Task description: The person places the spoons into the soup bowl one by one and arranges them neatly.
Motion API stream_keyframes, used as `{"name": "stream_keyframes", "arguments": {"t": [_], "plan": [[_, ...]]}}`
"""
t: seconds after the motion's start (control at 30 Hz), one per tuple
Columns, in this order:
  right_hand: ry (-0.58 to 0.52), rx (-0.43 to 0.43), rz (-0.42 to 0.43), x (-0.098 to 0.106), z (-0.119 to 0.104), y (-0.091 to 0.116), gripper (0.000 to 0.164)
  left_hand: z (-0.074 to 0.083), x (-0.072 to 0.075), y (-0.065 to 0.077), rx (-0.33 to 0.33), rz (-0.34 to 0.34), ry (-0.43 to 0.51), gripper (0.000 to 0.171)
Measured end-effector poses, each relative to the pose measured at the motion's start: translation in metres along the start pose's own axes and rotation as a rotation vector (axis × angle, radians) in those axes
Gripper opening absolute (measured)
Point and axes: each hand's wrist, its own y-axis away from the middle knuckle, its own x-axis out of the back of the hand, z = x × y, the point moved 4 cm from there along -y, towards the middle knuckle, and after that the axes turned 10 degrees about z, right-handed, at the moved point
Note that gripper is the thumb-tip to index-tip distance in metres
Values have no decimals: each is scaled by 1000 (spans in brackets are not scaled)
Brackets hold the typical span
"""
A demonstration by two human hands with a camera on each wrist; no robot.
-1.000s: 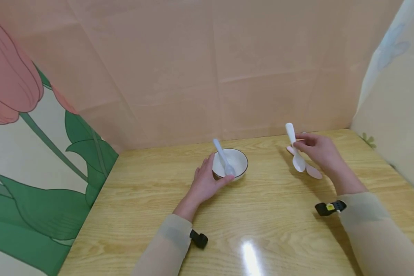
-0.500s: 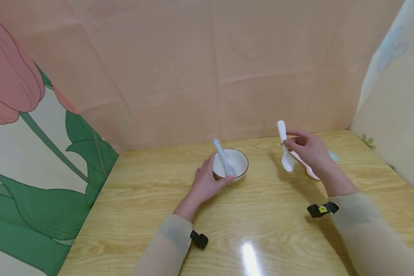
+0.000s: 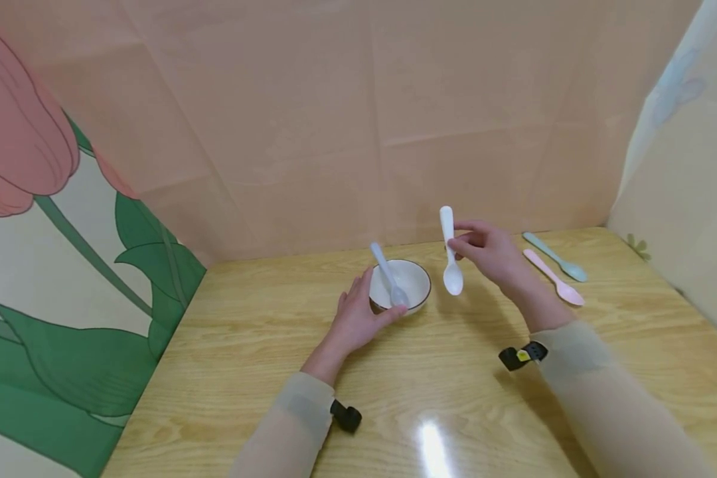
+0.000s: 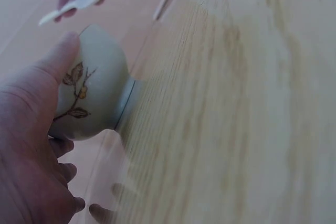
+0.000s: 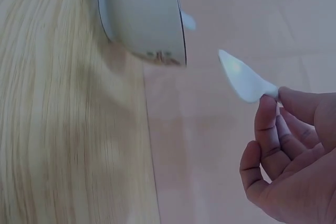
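My left hand (image 3: 356, 315) holds a white bowl (image 3: 417, 282) with a brown rim on the table, thumb along the near rim and fingers round the left side. The left wrist view shows a twig painted on the bowl's outside (image 4: 100, 87). Inside leans a pale blue spoon (image 3: 386, 271), its handle sticking out over the far rim. Just right of the bowl, my right hand (image 3: 491, 255) pinches a white spoon (image 3: 453, 277) between thumb and fingers, handle up and scoop down. In the right wrist view the white spoon (image 5: 242, 80) is held above the table, apart from the bowl.
Off to the right lie a pink spoon (image 3: 554, 277) and a mint green spoon (image 3: 556, 257) on the wooden table (image 3: 263, 345). A peach cloth backdrop (image 3: 287, 133) rises behind the table's far edge, with flower-printed cloth at the left.
My right hand has carried the white spoon leftward toward the bowl, uncovering the pink and mint green spoons. My left hand keeps its hold on the bowl.
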Motion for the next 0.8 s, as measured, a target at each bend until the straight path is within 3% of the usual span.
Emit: {"name": "stream_keyframes", "arguments": {"t": [0.33,0.6,0.8], "plan": [[-11,76,-28,-34,-8,-9,43,3,2,0,-3,7,-11,104],[-48,67,-88,-55,-11,-11,39,3,2,0,-5,5,-2,102],[-24,49,-84,-67,-13,-13,43,1,1,-1,-3,1,-5,103]]}}
